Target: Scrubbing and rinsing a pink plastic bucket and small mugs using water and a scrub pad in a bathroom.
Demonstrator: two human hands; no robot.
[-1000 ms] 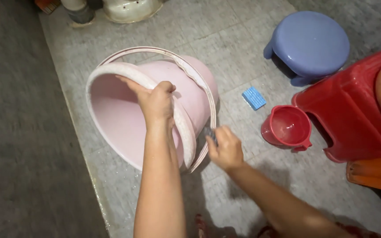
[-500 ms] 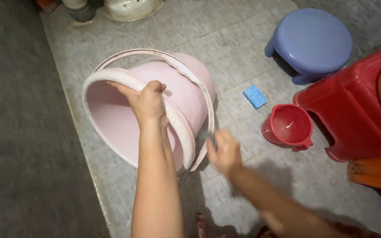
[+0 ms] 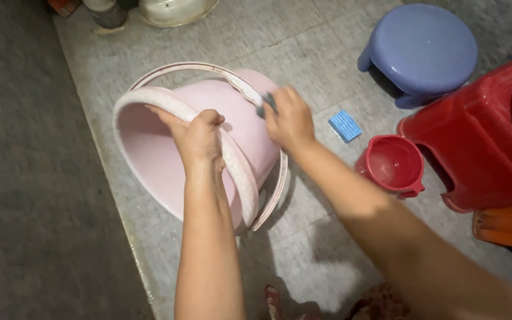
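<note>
Where grey tiles (image 3: pixel 327 35) meet carpet (image 3: pixel 25 178), bucket (image 3: pixel 149 148)

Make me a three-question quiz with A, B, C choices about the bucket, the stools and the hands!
1. Where is the blue sponge?
A. in the bucket
B. on the floor between bucket and stools
C. on the red stool

2. What colour is the bucket?
A. pink
B. green
C. yellow

3. How does the bucket sit?
A. upright
B. tipped on its side
C. upside down

Answers: 1 B, it lies on the tiles. 2 A, its wall is pink. 3 B, the left hand grips its rim, the opening faces sideways, and the right hand is on its wall.
</note>
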